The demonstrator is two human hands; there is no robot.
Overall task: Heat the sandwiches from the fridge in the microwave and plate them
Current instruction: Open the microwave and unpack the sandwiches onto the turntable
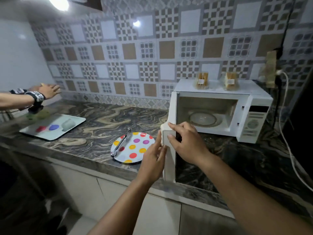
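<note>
Your two hands meet at the free edge of the microwave door (169, 150), which stands swung wide open toward you, out past the front lip of the bench (94, 119). Your left hand (153, 160) presses against the door's outer face with fingers fairly straight, while your right hand (186, 143) curls its fingers over the door's edge from the inner side and grips it. Behind the door the microwave (220, 112) sits on the bench with its cavity open and one glass turntable (203, 118) inside.

Two wrapped sandwiches (201, 80) stand upright on top of the microwave, side by side and apart, the second (230, 80) to the right. One spotted plate (133, 147) lies just left of the door, its near rim close to the bench's front edge, with one pair of metal tongs (121, 144) resting across its left side. Between plate and tray (52, 126) runs a broad bare stretch of marbled bench. The tray lies at the far left, carrying several small blurred items. Another person's hand (48, 90) reaches in above it, wearing a wrist strap.
</note>
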